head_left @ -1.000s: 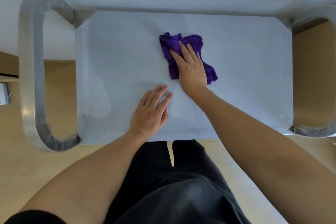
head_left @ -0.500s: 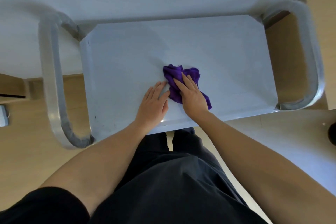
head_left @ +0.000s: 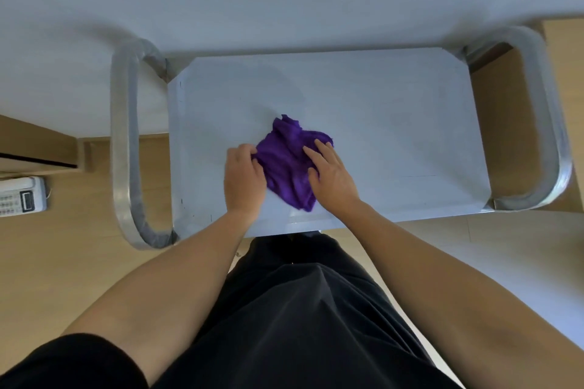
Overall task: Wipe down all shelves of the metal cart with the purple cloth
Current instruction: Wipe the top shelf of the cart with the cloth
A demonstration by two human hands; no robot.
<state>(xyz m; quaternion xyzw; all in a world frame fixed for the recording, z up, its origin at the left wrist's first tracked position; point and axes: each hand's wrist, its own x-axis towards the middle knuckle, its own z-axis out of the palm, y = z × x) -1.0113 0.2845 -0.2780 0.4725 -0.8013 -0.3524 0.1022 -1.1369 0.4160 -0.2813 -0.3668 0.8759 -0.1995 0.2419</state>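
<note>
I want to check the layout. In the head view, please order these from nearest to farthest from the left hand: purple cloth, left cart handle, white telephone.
1. purple cloth: touching the left hand, on its right.
2. left cart handle: to its left, at the shelf's end.
3. white telephone: far left, beyond the handle.

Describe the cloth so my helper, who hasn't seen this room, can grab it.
Find the metal cart with looped handles at both ends. On its top shelf, near the front edge, the purple cloth lies crumpled between both hands. It is the only vividly coloured thing there.
</note>
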